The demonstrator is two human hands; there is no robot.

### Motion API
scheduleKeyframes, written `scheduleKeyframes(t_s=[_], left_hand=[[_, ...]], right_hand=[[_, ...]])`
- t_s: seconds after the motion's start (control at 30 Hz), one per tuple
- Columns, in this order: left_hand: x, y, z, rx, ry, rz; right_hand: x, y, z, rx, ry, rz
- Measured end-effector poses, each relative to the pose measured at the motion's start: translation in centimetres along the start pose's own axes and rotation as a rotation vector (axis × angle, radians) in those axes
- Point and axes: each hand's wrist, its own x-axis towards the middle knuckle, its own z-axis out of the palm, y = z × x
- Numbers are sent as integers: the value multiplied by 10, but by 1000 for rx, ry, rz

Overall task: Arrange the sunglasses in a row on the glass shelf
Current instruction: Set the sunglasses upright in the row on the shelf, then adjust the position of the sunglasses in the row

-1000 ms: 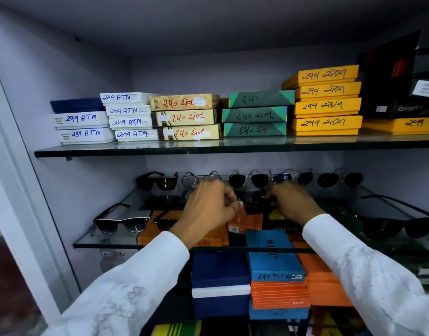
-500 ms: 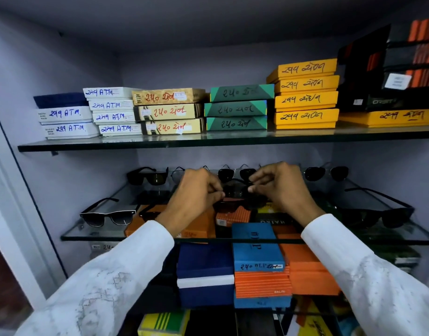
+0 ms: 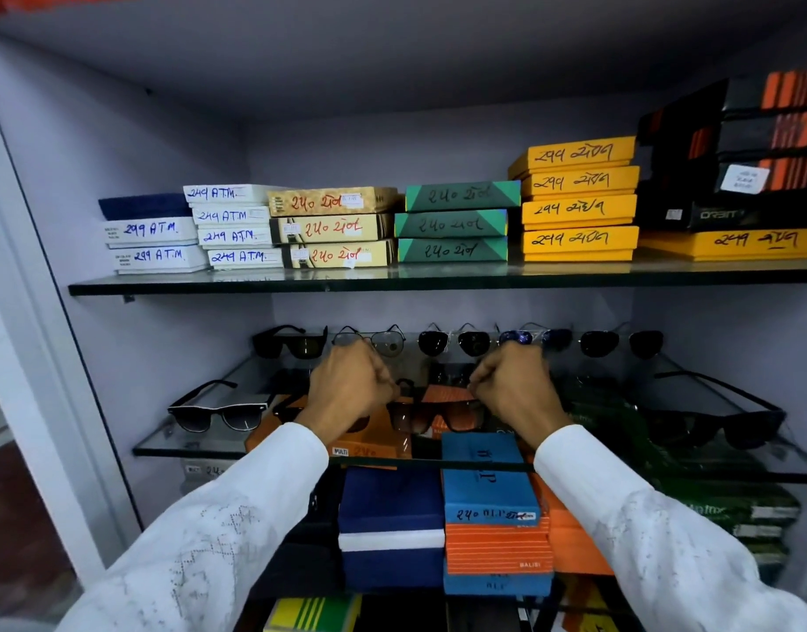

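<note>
A pair of brown-lensed sunglasses (image 3: 431,415) hangs between my hands just over the glass shelf (image 3: 196,444), near its front middle. My left hand (image 3: 351,385) pinches its left temple and my right hand (image 3: 513,387) pinches its right temple. A back row of several sunglasses (image 3: 454,342) lines the wall behind my hands. Black-and-white sunglasses (image 3: 219,412) lie at the front left, and black sunglasses (image 3: 716,424) lie at the front right.
The upper glass shelf (image 3: 438,278) holds stacks of labelled boxes in white, beige, green, yellow (image 3: 579,207) and black. Under the lower shelf stand blue (image 3: 486,483), navy and orange boxes. A white cabinet frame (image 3: 32,371) borders the left side.
Both hands have drawn apart and come toward the shelf's front, and the brown-lensed sunglasses now show spread open between them. The camera has moved closer.
</note>
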Motion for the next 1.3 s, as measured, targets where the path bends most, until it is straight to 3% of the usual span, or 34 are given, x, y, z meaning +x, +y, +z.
scheduleKeyframes(t_s=[0.23,0.33,0.47,0.7,0.93,1.17,1.3], left_hand=[[4,3,1,44,8,11],[2,8,1,19,59,50],[-1,26,0,-17,107,120],[-3,60,5,18,181,247],[1,93,16,-170,173,329],[3,111,18,-230,86,369],[8,110,19,-223,85,311]], right_hand=[[-1,6,-7,-19,-6,-17],[4,19,-23,-215,74,4],[10,37,-33,-455,-68,112],[7,44,-43,-320,47,18],[-8,42,-82,60,36,-125],[-3,58,-110,138,23,-52],[11,69,-117,58,166,-19]])
